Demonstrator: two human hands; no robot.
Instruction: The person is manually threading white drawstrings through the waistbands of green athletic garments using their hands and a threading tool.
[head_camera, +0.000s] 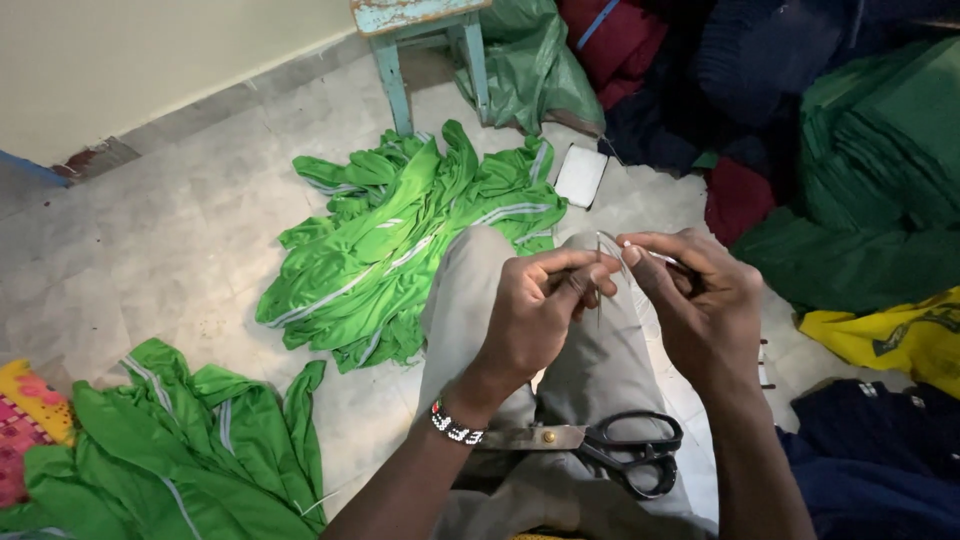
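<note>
My left hand and my right hand are raised together above my lap in grey trousers. Between the pinched fingertips of both hands runs a thin pale thread, and a fine dark needle seems to hang below my left fingers. A beaded band circles my left wrist. Black-handled scissors lie across my thigh, just under my left forearm.
A heap of bright green garments with white stripes lies on the tiled floor ahead; another green heap is at lower left. A pale blue stool stands behind. Dark green, maroon, navy and yellow cloth piles fill the right side. A white card lies on the floor.
</note>
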